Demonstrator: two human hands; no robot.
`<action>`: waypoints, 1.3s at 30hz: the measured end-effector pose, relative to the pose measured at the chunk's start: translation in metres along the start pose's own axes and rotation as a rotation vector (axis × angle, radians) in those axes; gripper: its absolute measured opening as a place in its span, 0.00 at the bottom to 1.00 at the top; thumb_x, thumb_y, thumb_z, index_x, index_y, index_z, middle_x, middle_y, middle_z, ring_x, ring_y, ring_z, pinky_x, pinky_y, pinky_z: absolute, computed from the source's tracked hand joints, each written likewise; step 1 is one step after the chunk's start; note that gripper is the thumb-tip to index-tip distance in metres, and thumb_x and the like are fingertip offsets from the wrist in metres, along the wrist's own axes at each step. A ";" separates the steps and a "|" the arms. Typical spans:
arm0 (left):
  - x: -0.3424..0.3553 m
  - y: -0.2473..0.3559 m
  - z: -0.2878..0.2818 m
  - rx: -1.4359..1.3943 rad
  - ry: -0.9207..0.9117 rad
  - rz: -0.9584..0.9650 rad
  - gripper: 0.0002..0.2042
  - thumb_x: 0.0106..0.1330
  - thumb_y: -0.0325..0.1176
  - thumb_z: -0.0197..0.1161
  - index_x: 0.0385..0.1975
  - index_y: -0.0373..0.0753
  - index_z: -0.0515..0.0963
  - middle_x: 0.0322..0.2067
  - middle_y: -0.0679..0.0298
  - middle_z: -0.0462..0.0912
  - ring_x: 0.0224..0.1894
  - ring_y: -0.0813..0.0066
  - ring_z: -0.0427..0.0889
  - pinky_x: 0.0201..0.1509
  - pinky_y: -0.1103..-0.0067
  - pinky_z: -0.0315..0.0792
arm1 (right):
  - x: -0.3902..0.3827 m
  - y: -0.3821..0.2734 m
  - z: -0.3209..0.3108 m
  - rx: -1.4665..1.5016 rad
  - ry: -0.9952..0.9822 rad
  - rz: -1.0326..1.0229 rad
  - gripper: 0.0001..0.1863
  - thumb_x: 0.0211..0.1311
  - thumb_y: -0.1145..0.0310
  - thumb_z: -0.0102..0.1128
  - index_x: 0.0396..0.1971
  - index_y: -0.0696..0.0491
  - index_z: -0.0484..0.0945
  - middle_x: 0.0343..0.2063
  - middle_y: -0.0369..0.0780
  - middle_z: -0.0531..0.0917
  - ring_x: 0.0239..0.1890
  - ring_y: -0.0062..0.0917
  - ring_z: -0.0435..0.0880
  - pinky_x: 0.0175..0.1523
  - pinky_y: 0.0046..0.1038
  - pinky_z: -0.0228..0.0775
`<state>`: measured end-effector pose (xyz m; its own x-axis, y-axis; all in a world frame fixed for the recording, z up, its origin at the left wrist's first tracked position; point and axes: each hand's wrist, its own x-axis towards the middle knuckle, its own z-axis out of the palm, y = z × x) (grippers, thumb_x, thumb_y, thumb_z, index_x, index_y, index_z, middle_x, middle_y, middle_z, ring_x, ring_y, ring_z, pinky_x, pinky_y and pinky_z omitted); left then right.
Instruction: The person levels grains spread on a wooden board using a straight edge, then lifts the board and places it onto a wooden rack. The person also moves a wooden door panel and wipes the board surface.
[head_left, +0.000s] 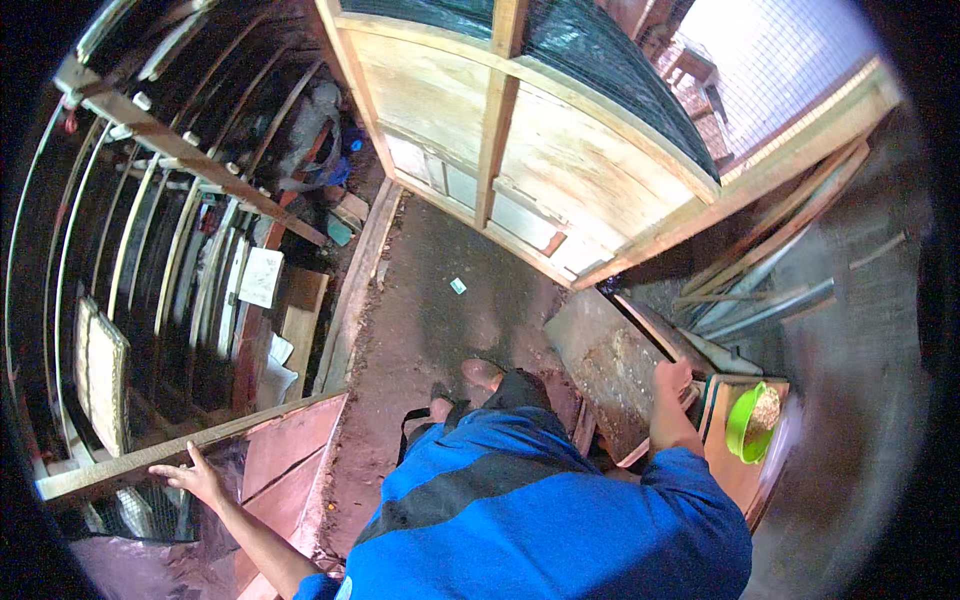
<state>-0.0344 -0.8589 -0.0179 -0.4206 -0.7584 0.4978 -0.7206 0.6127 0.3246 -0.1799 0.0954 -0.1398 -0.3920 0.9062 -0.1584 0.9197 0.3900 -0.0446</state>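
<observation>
Your left hand [195, 478] lies flat, fingers apart, on the wooden rail [190, 438], and your right hand [672, 380] has its fingers curled on the wooden board [610, 365], so a slip could bump the green bowl [748, 425] and spill it.

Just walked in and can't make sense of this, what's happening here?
A person in a blue top stands on a dirt floor among wooden pens with wire mesh. The left hand rests flat on a wooden rail at the edge of one enclosure. The right hand grips the edge of a wooden board beside it. A green bowl of grain-like feed sits on a wooden surface just right of that hand.
</observation>
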 end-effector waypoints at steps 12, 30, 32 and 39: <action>0.015 -0.026 0.022 0.140 0.006 0.067 0.64 0.62 0.70 0.61 0.75 0.23 0.30 0.75 0.30 0.41 0.68 0.26 0.59 0.73 0.55 0.57 | -0.087 0.082 0.059 0.090 0.102 0.182 0.43 0.59 0.60 0.69 0.71 0.51 0.58 0.72 0.47 0.60 0.73 0.44 0.59 0.76 0.44 0.56; -0.106 -0.022 0.046 -0.048 -0.422 -0.046 0.61 0.61 0.63 0.68 0.78 0.38 0.30 0.78 0.39 0.30 0.79 0.38 0.30 0.81 0.53 0.33 | -0.039 0.151 0.098 0.437 0.032 0.582 0.59 0.43 0.55 0.85 0.69 0.54 0.52 0.62 0.58 0.72 0.62 0.53 0.76 0.66 0.48 0.72; -0.115 -0.023 0.048 -0.062 -0.472 -0.045 0.61 0.61 0.61 0.69 0.78 0.38 0.30 0.78 0.41 0.31 0.80 0.39 0.31 0.81 0.54 0.34 | -0.048 0.141 0.088 0.383 -0.005 0.591 0.60 0.40 0.58 0.87 0.69 0.57 0.53 0.63 0.58 0.73 0.62 0.51 0.77 0.66 0.44 0.72; -0.144 -0.014 0.063 -0.201 -0.692 -0.086 0.50 0.69 0.46 0.65 0.79 0.36 0.34 0.79 0.46 0.35 0.81 0.48 0.33 0.82 0.60 0.32 | -0.071 0.103 0.086 0.966 -0.078 0.540 0.57 0.40 0.69 0.84 0.67 0.60 0.52 0.64 0.56 0.70 0.60 0.48 0.77 0.64 0.49 0.73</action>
<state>0.0017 -0.7721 -0.1453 -0.6674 -0.7318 -0.1376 -0.6797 0.5232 0.5141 -0.0552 0.0570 -0.2182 0.0367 0.8929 -0.4488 0.6122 -0.3750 -0.6961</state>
